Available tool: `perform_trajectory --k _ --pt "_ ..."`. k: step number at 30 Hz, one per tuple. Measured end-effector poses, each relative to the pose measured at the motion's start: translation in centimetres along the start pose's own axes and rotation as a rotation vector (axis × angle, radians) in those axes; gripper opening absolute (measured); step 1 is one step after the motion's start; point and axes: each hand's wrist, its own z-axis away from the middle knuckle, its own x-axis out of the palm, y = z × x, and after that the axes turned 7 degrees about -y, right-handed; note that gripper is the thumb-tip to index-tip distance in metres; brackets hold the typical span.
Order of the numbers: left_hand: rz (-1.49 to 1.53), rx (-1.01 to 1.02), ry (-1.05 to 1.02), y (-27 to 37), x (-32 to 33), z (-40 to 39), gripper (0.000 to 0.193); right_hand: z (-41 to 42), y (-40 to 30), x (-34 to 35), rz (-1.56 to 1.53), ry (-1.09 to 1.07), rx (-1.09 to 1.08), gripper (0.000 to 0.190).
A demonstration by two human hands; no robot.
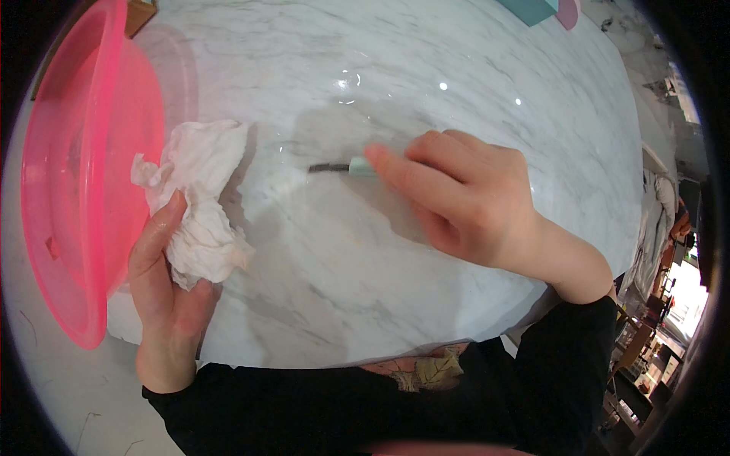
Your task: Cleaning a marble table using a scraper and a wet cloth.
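Note:
My left hand (165,285) holds a crumpled white tissue or cloth (205,199) above the left part of the marble-patterned tabletop (353,296), beside a pink plastic basin. Toward the middle, my right hand (467,194) has its fingers bent over a small tool with a pale green handle (360,166) and a thin dark end (329,167) pointing left. The fingers hide the rest of the tool, and a slight blur covers the fingertips. Whether the tool touches the tabletop cannot be told.
The pink basin (98,171) stands tilted at the table's left edge, a small reddish piece showing on it. A brown box corner (138,16) is at the top left. Teal (530,10) and pink (568,12) objects lie at the top right. Furniture appears beyond the right edge.

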Motion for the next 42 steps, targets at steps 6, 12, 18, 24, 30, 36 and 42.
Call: perform_trajectory --k 6,12,18,24,30,36,42 --pt "-0.034 0.008 -0.003 0.2 -0.4 -0.1 0.038 0.0 0.2 0.1 0.031 0.003 0.008 0.051" --pt "0.003 -0.006 -0.025 0.2 -0.3 -0.1 0.037 -0.3 -0.3 -0.2 -0.007 0.005 0.03 0.057" --pt "-0.034 0.039 0.083 -0.2 0.5 -0.1 0.034 -0.2 -0.3 0.0 0.046 -0.027 0.046 0.05" --pt "-0.038 0.002 -0.031 0.3 -2.2 -0.3 0.035 0.0 -0.2 -0.3 -0.041 -0.006 -0.013 0.058" --pt "-0.004 0.008 0.038 0.2 -1.2 -0.4 0.032 0.5 -0.8 -0.3 0.027 0.027 -0.039 0.051" --pt "0.032 0.023 0.069 0.0 -0.4 -0.4 0.033 0.9 -0.6 -0.9 -0.01 0.0 -0.008 0.052" --pt "0.049 0.021 0.066 0.0 -0.6 -0.1 0.034 1.0 -0.7 -0.9 -0.016 -0.006 -0.024 0.053"
